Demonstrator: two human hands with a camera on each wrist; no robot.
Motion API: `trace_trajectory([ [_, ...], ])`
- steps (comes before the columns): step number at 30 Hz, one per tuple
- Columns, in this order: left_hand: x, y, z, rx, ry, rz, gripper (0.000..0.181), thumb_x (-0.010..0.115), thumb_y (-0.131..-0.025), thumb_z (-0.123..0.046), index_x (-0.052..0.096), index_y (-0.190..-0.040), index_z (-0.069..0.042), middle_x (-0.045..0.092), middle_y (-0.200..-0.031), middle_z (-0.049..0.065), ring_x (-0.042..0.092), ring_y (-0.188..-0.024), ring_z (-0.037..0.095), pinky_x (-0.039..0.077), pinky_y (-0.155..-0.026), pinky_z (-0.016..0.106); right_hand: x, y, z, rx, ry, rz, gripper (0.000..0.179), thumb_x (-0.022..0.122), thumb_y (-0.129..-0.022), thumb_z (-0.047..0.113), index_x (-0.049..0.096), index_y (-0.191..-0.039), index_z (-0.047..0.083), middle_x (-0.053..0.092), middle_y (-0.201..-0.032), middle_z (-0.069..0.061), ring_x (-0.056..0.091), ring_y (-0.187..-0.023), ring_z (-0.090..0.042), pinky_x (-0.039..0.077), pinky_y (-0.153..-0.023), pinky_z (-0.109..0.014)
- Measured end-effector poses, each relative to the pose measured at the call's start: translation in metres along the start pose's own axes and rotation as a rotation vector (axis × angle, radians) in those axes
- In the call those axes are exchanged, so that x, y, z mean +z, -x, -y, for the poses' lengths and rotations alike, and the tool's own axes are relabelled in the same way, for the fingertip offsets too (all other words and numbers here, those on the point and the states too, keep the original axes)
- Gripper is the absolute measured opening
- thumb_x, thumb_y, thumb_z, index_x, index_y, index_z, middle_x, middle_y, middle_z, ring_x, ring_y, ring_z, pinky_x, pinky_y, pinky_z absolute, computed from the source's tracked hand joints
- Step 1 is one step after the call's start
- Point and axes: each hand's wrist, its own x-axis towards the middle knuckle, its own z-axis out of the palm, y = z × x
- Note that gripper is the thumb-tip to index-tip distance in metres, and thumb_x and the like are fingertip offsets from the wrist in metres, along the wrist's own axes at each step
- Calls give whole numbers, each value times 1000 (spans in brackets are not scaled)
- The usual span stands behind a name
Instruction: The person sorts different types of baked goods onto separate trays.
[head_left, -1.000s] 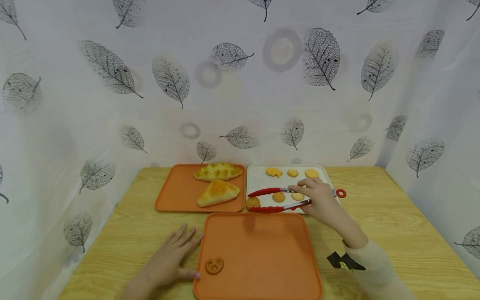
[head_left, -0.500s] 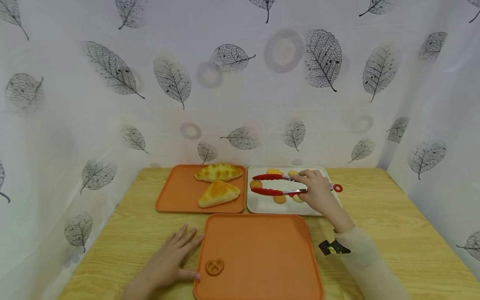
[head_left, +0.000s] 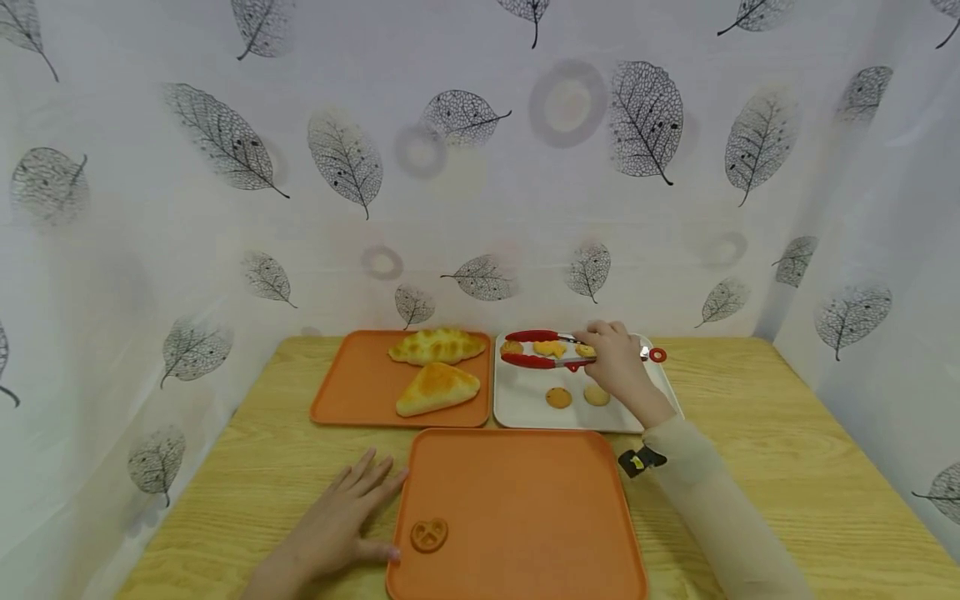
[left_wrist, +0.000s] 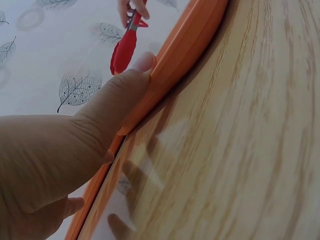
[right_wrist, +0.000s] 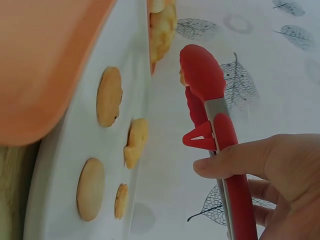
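My right hand [head_left: 618, 367] grips a pair of red-tipped metal tongs [head_left: 532, 362] over the back of the white tray [head_left: 519, 402]. Between the tong tips sits a round swirled cookie [head_left: 512, 347], above the tray's back left corner; only a sliver of it shows in the right wrist view. A fish-shaped cookie [head_left: 551, 348] lies below and between the tong arms. My left hand [head_left: 337, 517] rests with spread fingers beside the front orange tray [head_left: 525, 517], its thumb [left_wrist: 115, 92] at the rim. On that tray lies a pretzel-shaped cookie [head_left: 429, 535].
Two round cookies, one brown [head_left: 558, 397] and one pale [head_left: 597, 395], lie on the white tray. The back left orange tray [head_left: 352, 383] bears a long bread [head_left: 437, 345] and a triangular bread [head_left: 437, 389]. A leaf-patterned curtain [head_left: 480, 208] stands behind the wooden table [head_left: 750, 467].
My right hand has carried the tongs and the swirled cookie from the white tray's front left to its back left. The left hand has stayed still.
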Motion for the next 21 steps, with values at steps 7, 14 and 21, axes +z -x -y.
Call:
trace_trajectory([
  [7,1,1,-1,4,4,-3,96,60,-73,-73,39,-151,-21,39,-154,16,24,-145,45,28,-109,65,8,-14,-4,40,17,60,53,71,-77,0,64,-129,9,59,-122,-17,47,-116,-41,43,-85,-60],
  [14,1,1,-1,6,5,1,96,58,-74,-75,39,-151,-21,40,-154,16,24,-145,46,28,-109,66,22,-26,-8,69,17,110,52,75,-79,4,63,-130,9,59,-121,-17,46,-115,-40,42,-87,-61],
  [21,0,1,-1,14,14,-6,95,59,-74,-73,40,-150,-20,40,-153,17,25,-144,47,29,-108,68,30,-33,-8,69,54,123,49,75,-81,6,64,-128,9,59,-121,-17,47,-115,-39,42,-89,-61],
])
